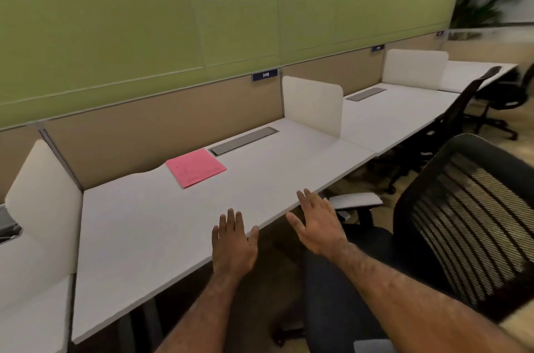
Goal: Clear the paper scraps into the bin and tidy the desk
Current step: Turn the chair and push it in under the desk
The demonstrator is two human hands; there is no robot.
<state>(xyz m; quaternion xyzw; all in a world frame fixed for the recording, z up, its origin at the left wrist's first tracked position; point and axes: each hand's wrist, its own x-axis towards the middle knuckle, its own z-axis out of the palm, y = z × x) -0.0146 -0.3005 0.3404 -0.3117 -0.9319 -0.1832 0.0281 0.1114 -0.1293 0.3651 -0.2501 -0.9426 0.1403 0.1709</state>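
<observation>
Both hands out over the near edge of the bench (144,222), palms down, fingers spread, holding nothing. Left hand (232,245) hovers at the edge, its grip released; right hand (318,225) sits just beside it, past the edge and above the chair (462,222), grip released too. The pink folder (196,167) lies flat well ahead of both hands, near the back panel, just beside the grey cable tray (244,140).
</observation>
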